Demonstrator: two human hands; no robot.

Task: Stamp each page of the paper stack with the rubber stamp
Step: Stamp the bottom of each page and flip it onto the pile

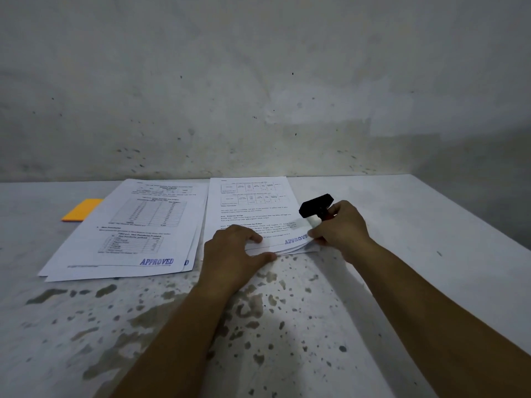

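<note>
While our left hand (230, 251) presses flat on the white printed paper stack (253, 216), our right hand (339, 228) clamps the black rubber stamp (316, 205) and pinches the top page's corner.

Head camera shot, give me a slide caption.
Right hand holding rubber stamp lifts corner of stamped top page; left hand steadies the stack.

Back: the wall (258, 81) closes the bench's (402, 225) far edge.
Left: stamped pages (129, 225) and an orange pad (82, 214) lie flat.
Right: bare bench.
Near: bare bench, stained.
</note>
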